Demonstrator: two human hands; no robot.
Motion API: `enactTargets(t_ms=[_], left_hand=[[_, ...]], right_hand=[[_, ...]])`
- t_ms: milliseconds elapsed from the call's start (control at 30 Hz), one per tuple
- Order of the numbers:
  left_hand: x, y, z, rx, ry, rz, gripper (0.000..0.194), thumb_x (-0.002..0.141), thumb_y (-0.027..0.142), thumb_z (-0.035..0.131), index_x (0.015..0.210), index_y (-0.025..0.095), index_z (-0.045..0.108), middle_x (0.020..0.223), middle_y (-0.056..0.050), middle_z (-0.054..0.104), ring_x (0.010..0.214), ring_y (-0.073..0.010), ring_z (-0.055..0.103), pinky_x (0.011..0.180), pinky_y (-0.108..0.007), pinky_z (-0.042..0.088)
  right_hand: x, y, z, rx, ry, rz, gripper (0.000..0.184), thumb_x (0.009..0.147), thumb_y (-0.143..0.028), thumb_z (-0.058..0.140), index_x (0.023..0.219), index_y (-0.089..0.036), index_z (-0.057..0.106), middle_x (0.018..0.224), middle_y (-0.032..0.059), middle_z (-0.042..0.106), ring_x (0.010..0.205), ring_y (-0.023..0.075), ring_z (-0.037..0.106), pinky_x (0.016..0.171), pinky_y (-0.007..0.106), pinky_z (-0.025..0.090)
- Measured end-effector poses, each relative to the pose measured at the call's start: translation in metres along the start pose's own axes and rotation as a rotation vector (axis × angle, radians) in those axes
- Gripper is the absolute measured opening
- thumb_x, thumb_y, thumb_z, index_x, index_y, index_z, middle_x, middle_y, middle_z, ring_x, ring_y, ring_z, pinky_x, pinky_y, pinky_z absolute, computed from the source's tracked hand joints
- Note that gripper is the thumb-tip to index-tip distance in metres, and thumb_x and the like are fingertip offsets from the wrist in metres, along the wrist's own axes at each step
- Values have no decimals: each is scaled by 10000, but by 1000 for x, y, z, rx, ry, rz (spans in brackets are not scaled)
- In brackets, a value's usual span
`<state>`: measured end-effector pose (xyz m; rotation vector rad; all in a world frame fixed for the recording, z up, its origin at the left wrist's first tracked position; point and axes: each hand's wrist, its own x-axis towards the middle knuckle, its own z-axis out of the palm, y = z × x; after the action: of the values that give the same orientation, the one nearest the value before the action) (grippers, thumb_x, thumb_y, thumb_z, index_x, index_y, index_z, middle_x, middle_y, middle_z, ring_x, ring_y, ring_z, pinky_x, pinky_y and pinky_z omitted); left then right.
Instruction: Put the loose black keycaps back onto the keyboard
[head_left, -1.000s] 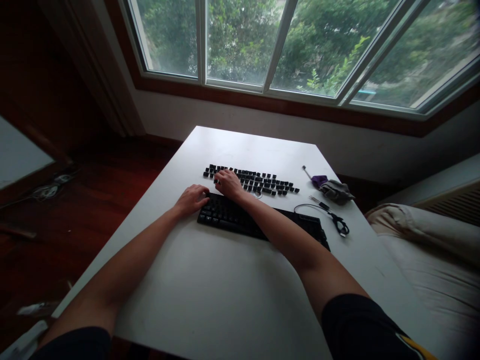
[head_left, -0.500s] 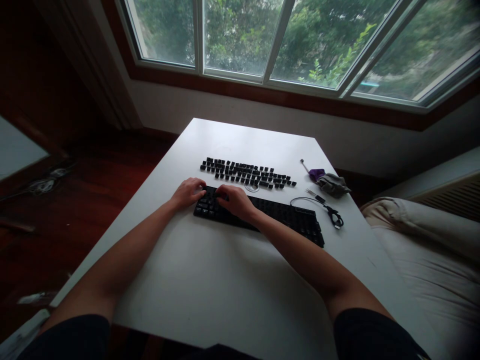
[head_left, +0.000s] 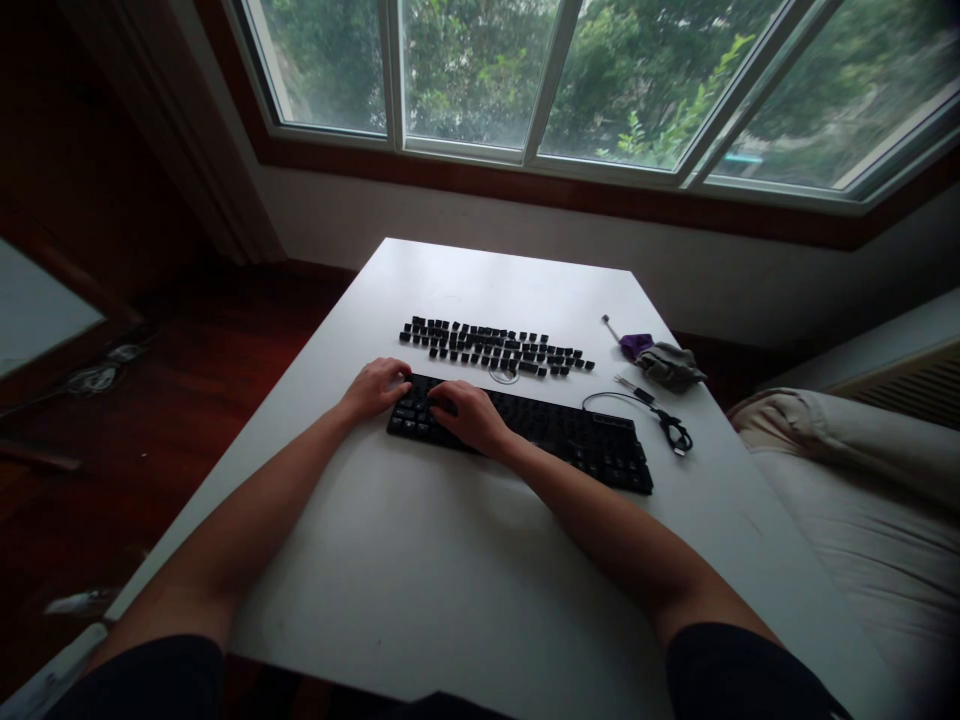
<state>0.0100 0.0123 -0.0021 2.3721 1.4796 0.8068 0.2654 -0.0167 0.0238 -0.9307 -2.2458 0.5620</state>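
While left hand [head_left: 377,388], loosely curled, touches keyboard [head_left: 551,425] | right hand [head_left: 469,411] sits curled over it | holds unclear

Wndw [head_left: 551,85] w/ trees [head_left: 472,70] outside, beige upholstery [head_left: 862,530] R, cords [head_left: 97,379] on flr [head_left: 247,330] L.

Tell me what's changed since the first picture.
The right hand has drawn back from the keycaps to the left part of the keyboard; whether it holds anything is unclear. The left hand stays at the keyboard's left end; cable and cloth stay put.
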Motion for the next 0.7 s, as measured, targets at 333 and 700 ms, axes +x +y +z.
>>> enactTargets(t_ms=[333, 700], left_hand=[[0, 0, 0, 1, -1, -2, 243, 894, 341, 605, 1115, 249, 646, 1057, -47, 670, 1014, -251, 593, 940, -421, 470], [1, -1, 1, -7, 3, 14, 237, 892, 329, 617, 1108, 235, 641, 1044, -43, 672, 996, -242, 590, 921, -402, 468]], right_hand=[[-3, -1, 5, 0, 15, 36, 236, 856, -177, 684, 1087, -223, 667, 917, 22, 679, 845, 175, 608, 797, 282, 457], [-4, -4, 4, 23, 33, 36, 209, 852, -179, 695, 1055, -219, 665, 923, 18, 673, 856, 171, 599, 802, 277, 443]])
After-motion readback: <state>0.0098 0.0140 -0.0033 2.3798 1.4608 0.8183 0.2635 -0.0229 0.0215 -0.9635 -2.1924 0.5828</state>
